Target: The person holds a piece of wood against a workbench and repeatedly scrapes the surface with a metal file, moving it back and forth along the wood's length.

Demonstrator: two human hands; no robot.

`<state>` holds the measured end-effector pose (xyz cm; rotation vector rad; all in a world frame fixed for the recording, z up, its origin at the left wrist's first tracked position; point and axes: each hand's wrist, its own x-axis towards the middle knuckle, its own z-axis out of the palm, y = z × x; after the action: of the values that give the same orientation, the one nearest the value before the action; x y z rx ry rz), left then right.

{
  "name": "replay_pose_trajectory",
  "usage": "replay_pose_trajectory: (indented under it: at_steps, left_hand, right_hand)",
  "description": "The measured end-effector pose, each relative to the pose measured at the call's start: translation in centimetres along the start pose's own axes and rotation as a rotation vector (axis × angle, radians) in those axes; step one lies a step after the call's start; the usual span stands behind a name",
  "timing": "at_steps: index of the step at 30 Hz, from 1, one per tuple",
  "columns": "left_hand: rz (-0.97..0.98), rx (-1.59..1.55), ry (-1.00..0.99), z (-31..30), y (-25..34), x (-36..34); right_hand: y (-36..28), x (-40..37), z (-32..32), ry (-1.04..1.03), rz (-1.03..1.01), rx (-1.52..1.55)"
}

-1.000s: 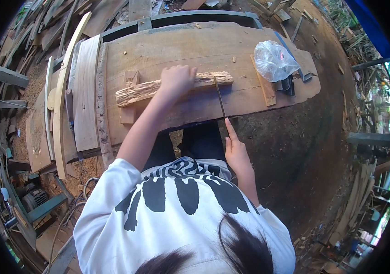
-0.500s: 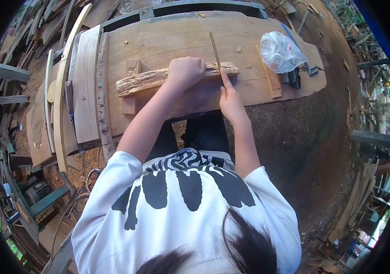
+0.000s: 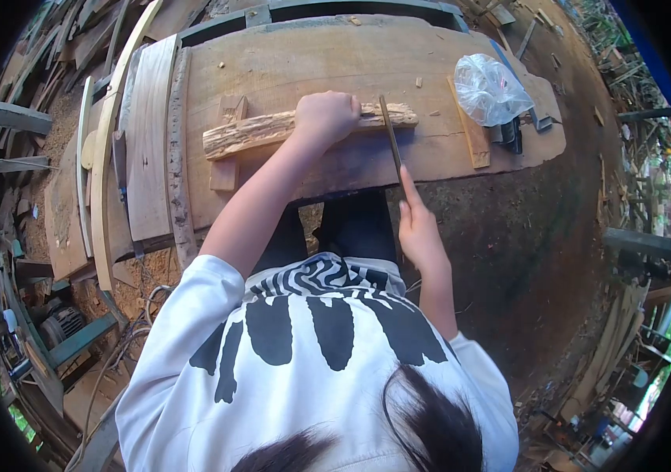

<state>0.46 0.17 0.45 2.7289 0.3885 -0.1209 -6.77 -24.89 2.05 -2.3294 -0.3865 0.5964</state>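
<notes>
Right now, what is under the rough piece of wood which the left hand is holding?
Near the left end of the rough wood, a short block sticks out on both sides, crosswise on the worktable. Its middle is covered, so how they touch cannot be seen.

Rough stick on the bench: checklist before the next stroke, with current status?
1. Left hand on rough stick: ok.
2. Right hand holding near end of narrow tool: ok.
3. Tool across stick, left hand apart from it: ok.
4. Crosspiece under stick's left part: ok.
5. Plastic bag away from tool: ok.
6. Tool's edge condition: cannot tell.
</notes>
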Motion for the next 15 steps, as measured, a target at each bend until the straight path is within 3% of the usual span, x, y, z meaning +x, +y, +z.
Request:
replay_pose_trajectory:
  at_steps: [3,8,15]
  left_hand:
    - [0.033,0.004,0.002,0.3,-0.2,-0.4]
    - [0.019,0.012,0.036,1.0,-0.4,0.2]
    - [-0.041,0.004,0.019,0.7,-0.2,0.2]
  right_hand:
    - [0.7,5.4,1.3,0.175,-0.374,0.066]
    - [-2.2,9.6,0.7,0.047,-0.069,-0.064]
    - [0.7,1.5,1.1,0.083,-0.124,-0.041]
